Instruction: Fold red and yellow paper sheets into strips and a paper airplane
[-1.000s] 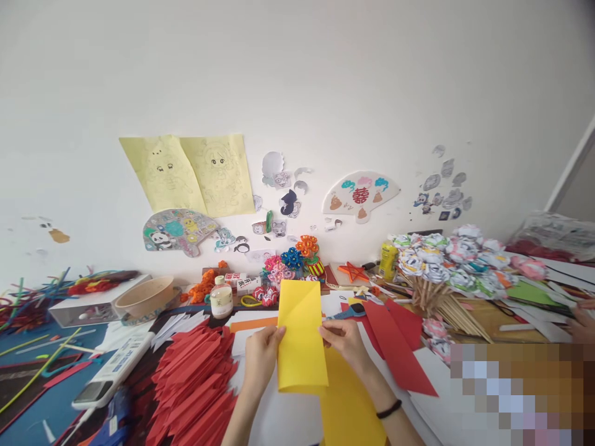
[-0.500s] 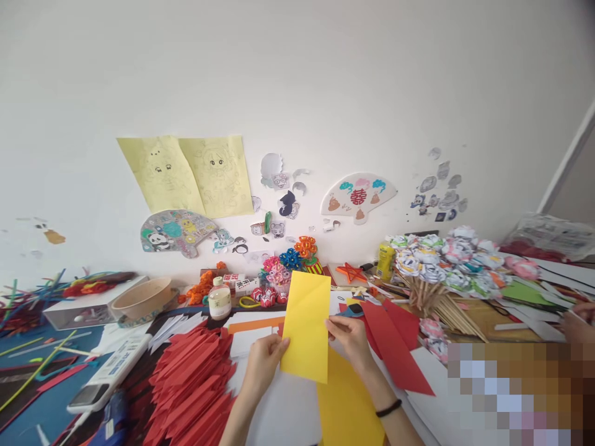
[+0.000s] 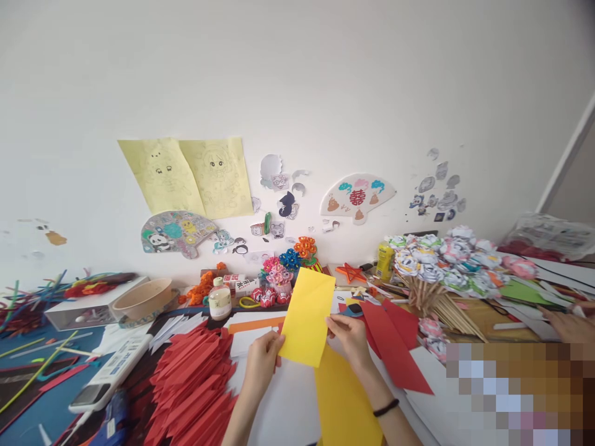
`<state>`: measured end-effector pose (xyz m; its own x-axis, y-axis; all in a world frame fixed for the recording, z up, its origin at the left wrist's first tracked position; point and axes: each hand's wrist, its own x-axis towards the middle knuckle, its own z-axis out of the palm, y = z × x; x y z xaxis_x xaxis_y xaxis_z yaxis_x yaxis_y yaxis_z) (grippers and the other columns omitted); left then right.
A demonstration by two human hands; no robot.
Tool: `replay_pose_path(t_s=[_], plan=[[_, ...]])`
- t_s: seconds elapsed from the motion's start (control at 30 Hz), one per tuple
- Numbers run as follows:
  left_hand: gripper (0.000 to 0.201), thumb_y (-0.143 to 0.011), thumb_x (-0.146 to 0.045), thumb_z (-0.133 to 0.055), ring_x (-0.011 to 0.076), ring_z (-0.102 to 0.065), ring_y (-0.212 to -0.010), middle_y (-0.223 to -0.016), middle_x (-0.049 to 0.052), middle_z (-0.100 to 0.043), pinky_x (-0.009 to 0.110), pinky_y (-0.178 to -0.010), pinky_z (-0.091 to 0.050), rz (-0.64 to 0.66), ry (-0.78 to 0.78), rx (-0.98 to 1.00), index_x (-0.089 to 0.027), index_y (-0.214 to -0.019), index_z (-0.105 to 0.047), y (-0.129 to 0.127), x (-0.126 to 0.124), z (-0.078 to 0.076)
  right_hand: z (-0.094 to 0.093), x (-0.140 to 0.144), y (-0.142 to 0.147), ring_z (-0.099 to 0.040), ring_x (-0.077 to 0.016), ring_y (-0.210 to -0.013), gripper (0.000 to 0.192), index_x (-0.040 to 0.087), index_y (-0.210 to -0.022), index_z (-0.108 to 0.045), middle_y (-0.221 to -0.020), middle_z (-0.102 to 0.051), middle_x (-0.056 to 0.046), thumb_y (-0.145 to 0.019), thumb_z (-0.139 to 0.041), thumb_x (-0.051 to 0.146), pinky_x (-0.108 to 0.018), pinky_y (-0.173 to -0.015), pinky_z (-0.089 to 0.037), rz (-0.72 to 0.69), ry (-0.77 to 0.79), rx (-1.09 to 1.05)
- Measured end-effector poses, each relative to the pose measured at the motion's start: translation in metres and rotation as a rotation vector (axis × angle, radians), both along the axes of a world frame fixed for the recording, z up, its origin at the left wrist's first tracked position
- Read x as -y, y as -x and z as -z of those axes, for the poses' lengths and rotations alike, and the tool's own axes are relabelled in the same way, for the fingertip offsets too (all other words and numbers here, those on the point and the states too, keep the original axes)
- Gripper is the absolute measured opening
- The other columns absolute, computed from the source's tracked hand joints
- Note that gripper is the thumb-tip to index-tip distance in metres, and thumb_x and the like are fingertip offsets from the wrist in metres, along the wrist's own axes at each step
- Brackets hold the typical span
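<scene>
A yellow paper sheet (image 3: pixel 307 319) is held up, slightly tilted, between my two hands over the table. My left hand (image 3: pixel 264 359) pinches its lower left edge. On the opposite edge, my right hand (image 3: pixel 348 337), with a dark band at the wrist, grips the paper between thumb and fingers. Below lies a larger yellow sheet (image 3: pixel 346 399), resting on white paper (image 3: pixel 290 409). Dark-and-blue scissors (image 3: pixel 353 310) lie just behind my right hand, partly hidden. Red paper pieces (image 3: pixel 397 347) are to the right of it.
A heap of folded red paper strips (image 3: pixel 193 384) lies left of my left hand. Behind stand a glue bottle (image 3: pixel 219 298) and pipe-cleaner flowers (image 3: pixel 279 269). Paper flowers on sticks (image 3: pixel 425 266) lie at the right. Another person's hand (image 3: pixel 569 323) is at the far right.
The yellow sheet has tilted, its top leaning right and its lower edge rising a little. Both hands keep their hold. The other person's hand has reached further into view.
</scene>
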<state>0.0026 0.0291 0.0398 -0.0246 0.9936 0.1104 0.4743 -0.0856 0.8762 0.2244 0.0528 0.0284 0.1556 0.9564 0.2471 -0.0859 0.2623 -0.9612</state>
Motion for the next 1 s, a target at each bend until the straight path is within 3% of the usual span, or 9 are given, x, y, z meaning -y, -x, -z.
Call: replay_pose_path(t_s=[0.13,0.23,0.33,0.47,0.57,0.67,0.77,0.87,1.0], plan=[[0.047,-0.089,-0.053,-0.036,0.0154,-0.047,-0.044,-0.038,-0.003,-0.047,0.025,-0.054,-0.034,-0.078,-0.083,-0.165,-0.021,-0.058,-0.051,0.007,0.001,-0.006,-0.001,0.000,-0.003,-0.053,-0.0178,-0.057,0.038,0.013,-0.072,-0.072,-0.058,-0.062,-0.004,-0.072,-0.070,0.051,-0.030,-0.058,-0.044,0.055,0.004,-0.016],[0.040,-0.091,-0.046,-0.036,0.0218,-0.061,-0.065,-0.065,0.004,-0.067,0.029,-0.063,-0.038,-0.188,-0.206,-0.293,-0.020,-0.079,-0.063,0.007,0.001,-0.015,-0.008,0.004,0.000,-0.053,-0.0175,-0.057,0.038,0.013,-0.069,-0.071,-0.057,-0.061,-0.004,-0.073,-0.069,0.051,-0.030,-0.057,-0.044,0.008,-0.005,0.010],[0.034,-0.089,-0.043,-0.040,0.0253,-0.064,-0.087,-0.093,0.008,-0.072,0.034,-0.077,-0.041,-0.184,-0.325,-0.307,-0.021,-0.092,-0.066,0.000,-0.001,-0.020,-0.014,0.010,0.009,-0.054,-0.0173,-0.057,0.038,0.014,-0.067,-0.070,-0.058,-0.062,-0.004,-0.073,-0.068,0.052,-0.029,-0.057,-0.044,-0.044,-0.005,0.025],[0.032,-0.090,-0.041,-0.040,0.0225,-0.065,-0.074,-0.079,0.006,-0.072,0.031,-0.070,-0.042,-0.147,-0.297,-0.186,-0.020,-0.089,-0.065,-0.006,-0.007,-0.019,-0.012,0.011,0.015,-0.061,-0.0191,-0.060,0.040,0.014,-0.067,-0.070,-0.062,-0.067,-0.007,-0.073,-0.068,0.053,-0.029,-0.057,-0.046,-0.210,0.049,0.088],[0.030,-0.091,-0.035,-0.039,0.0209,-0.063,-0.067,-0.071,0.004,-0.070,0.028,-0.064,-0.038,-0.207,-0.317,-0.284,-0.020,-0.086,-0.064,-0.001,-0.009,-0.020,-0.006,0.012,0.012,-0.059,-0.0169,-0.051,0.045,0.014,-0.059,-0.067,-0.055,-0.065,-0.007,-0.077,-0.063,0.054,-0.027,-0.051,-0.044,-0.337,0.101,0.261],[0.029,-0.092,-0.026,-0.037,0.0196,-0.062,-0.066,-0.069,0.003,-0.069,0.030,-0.070,-0.035,-0.196,-0.371,-0.473,-0.020,-0.084,-0.064,0.004,-0.004,-0.028,-0.009,0.019,0.011,-0.049,-0.0137,-0.047,0.047,0.017,-0.050,-0.060,-0.048,-0.057,-0.003,-0.085,-0.056,0.048,-0.027,-0.050,-0.038,-0.054,-0.141,0.518],[0.028,-0.091,-0.019,-0.037,0.0194,-0.061,-0.071,-0.073,0.002,-0.070,0.033,-0.077,-0.031,-0.136,-0.434,-0.612,-0.022,-0.083,-0.064,0.001,0.005,-0.039,-0.026,0.028,0.019,-0.053,-0.0177,-0.062,0.032,0.018,-0.067,-0.064,-0.063,-0.061,-0.005,-0.091,-0.051,0.034,-0.030,-0.061,-0.040,0.212,-0.487,0.749],[0.027,-0.091,-0.015,-0.039,0.0201,-0.059,-0.076,-0.079,0.002,-0.071,0.036,-0.081,-0.027,-0.069,-0.511,-0.722,-0.024,-0.087,-0.064,-0.006,0.016,-0.051,-0.052,0.029,0.032,-0.056,-0.0234,-0.092,0.018,0.021,-0.103,-0.065,-0.096,-0.067,-0.009,-0.093,-0.051,0.026,-0.037,-0.080,-0.041,0.157,-0.678,0.965],[0.028,-0.088,-0.009,-0.040,0.0204,-0.056,-0.077,-0.078,0.003,-0.068,0.038,-0.083,-0.027,-0.018,-0.607,-0.837,-0.023,-0.087,-0.065,-0.011,0.029,-0.064,-0.075,0.025,0.045,-0.055,-0.0191,-0.081,0.019,0.020,-0.089,-0.065,-0.080,-0.066,-0.004,-0.095,-0.047,0.019,-0.033,-0.074,-0.039,0.055,-0.748,1.165]])
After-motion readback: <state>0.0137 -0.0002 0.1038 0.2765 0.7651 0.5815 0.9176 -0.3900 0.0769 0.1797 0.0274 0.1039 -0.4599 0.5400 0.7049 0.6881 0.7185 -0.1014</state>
